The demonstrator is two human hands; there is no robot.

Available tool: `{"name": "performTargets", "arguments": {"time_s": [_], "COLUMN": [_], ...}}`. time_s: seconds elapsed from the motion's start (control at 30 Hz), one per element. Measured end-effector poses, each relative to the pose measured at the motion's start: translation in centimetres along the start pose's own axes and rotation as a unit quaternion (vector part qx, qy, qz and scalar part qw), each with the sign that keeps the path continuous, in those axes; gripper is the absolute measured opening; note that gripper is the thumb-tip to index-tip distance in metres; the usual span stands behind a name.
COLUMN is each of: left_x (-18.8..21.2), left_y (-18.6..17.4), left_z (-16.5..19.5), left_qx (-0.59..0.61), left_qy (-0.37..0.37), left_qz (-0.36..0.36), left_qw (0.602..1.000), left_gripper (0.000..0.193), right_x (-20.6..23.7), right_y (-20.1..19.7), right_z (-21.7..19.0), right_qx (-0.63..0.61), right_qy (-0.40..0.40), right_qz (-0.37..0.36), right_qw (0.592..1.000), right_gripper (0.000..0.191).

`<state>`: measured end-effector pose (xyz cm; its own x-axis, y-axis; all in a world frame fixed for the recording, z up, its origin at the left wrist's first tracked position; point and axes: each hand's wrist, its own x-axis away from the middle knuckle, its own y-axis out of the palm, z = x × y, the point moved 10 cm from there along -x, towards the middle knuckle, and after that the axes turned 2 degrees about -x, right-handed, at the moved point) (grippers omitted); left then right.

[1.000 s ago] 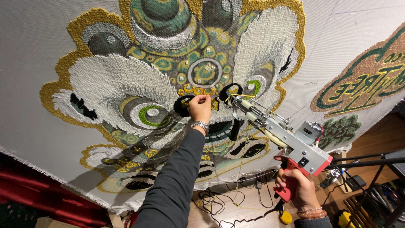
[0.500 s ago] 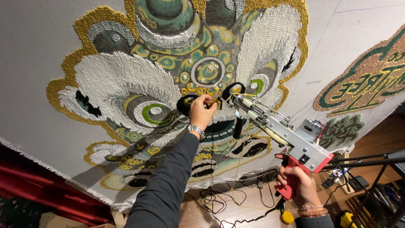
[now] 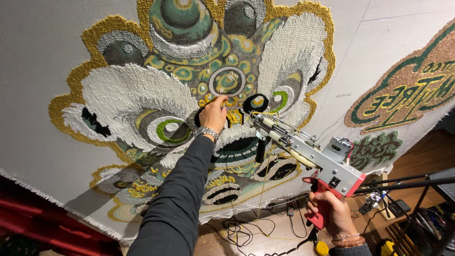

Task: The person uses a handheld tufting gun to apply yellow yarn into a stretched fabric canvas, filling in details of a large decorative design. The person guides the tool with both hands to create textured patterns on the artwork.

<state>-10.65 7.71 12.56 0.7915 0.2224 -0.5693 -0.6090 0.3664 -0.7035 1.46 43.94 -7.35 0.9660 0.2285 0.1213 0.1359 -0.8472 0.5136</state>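
Near the middle of the stretched grey cloth (image 3: 57, 47), on the tufted lion face (image 3: 189, 95), the left hand (image 3: 214, 114) lies against the pile with its fingers curled and close together, touching the gold and black patch just below the round green medallion. I cannot tell whether it pinches any yarn or only presses there. A metal watch (image 3: 207, 132) sits on that wrist above a dark sleeve (image 3: 175, 199).

The right hand (image 3: 332, 213) is clenched around the red grip of the tufting gun (image 3: 308, 151), which points up and to the left. Its needle end meets the cloth just beside the left hand, next to a black oval. A thin yellow yarn (image 3: 263, 185) hangs from the gun toward the floor.

Toward the right edge of the cloth sits a second tufted piece, a brown and green emblem (image 3: 407, 90). Below the bottom edge, black cables (image 3: 246, 227) tangle on the wooden floor.

As a judgement, the chief risk is the closeness of needle and fingers: a slip of the gun across the pile could strike the left hand. The hanging yarn might snag and pull loops loose. Too hard a push at a slant might tear the backing.
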Motion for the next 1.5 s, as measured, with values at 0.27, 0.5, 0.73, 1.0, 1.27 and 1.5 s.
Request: {"name": "performTargets", "arguments": {"time_s": [0.27, 0.5, 0.73, 1.0, 1.27, 1.5], "left_x": [0.1, 0.1, 1.7, 6.9, 10.2, 11.6], "left_y": [0.6, 0.9, 0.6, 3.4, 12.1, 12.7], "left_z": [-1.1, -1.2, -0.3, 0.3, 4.4, 5.8], "left_qx": [0.035, 0.026, 0.093, 0.203, 0.587, 0.493], "left_qy": [-0.012, 0.022, 0.051, 0.031, -0.073, -0.121], "left_qz": [-0.009, -0.022, 0.002, 0.004, -0.240, -0.296], "left_qw": [0.999, 0.999, 0.994, 0.979, 0.770, 0.809], "left_gripper": [0.029, 0.057, 0.062, 0.042, 0.070, 0.037], "right_x": [-0.2, -0.7, -1.4, -2.8, -2.9, -3.1], "right_y": [-0.6, -0.1, 0.6, 0.7, 1.3, -0.5], "right_z": [-0.4, -0.4, -0.8, -1.3, -2.5, -3.3], "right_qx": [0.028, 0.030, 0.028, 0.013, -0.046, -0.035], "right_qy": [-0.006, 0.018, 0.044, 0.070, 0.071, 0.073], "right_qz": [0.025, 0.031, -0.011, -0.045, -0.119, -0.092], "right_qw": [0.999, 0.999, 0.999, 0.996, 0.989, 0.992], "right_gripper": [0.056, 0.057, 0.059, 0.059, 0.063, 0.064]}}
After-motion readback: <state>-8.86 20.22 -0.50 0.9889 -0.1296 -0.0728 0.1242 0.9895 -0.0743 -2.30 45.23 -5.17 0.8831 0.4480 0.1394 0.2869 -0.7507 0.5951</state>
